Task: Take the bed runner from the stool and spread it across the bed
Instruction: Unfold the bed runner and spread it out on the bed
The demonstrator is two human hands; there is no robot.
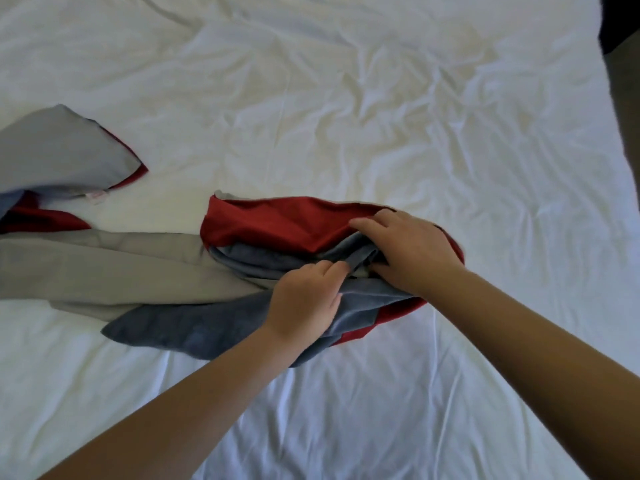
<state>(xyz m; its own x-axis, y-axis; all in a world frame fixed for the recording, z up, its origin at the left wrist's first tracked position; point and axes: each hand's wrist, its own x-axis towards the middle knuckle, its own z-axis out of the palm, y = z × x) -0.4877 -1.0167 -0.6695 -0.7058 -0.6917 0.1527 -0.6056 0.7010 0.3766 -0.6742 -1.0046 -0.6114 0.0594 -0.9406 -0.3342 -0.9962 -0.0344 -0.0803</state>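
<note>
1. Left hand (304,299): fingers curled, pinching a blue fold of the bed runner (277,225).
2. Right hand (412,251): just beside the left, fingers curled into the same bunched folds, gripping them.
3. Bed runner: red, grey and blue, crumpled, lying on the bed (381,116), trailing off the left frame edge.
4. Bed: wrinkled white sheet.

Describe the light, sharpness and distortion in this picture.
Head view: soft, even light, no glare; the sheet looks warm mid-frame, bluish near the camera. Head view: slightly soft overall, bed runner folds legible; the wide lens bows the sheet's right edge.
</note>
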